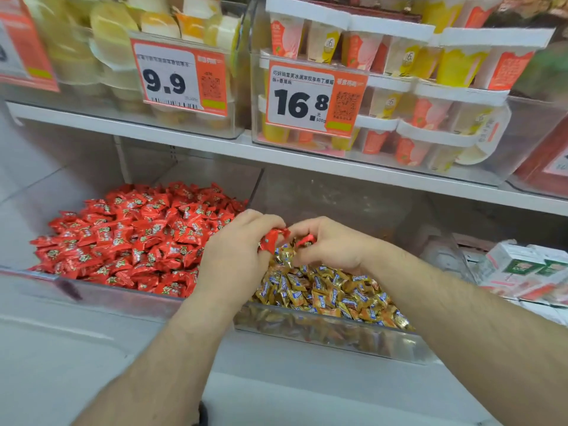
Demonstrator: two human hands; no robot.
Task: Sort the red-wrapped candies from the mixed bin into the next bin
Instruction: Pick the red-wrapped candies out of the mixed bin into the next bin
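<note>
Red-wrapped candy [273, 238], long axis running near-left to far-right, sits pinched in my left hand [238, 256] over the gold-candy bin [338, 333]. My right hand [329, 244] pinches a second red candy [305, 240], just right of the red bin [123, 298].

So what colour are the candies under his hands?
Gold candies with blue labels, in the head view.
</note>
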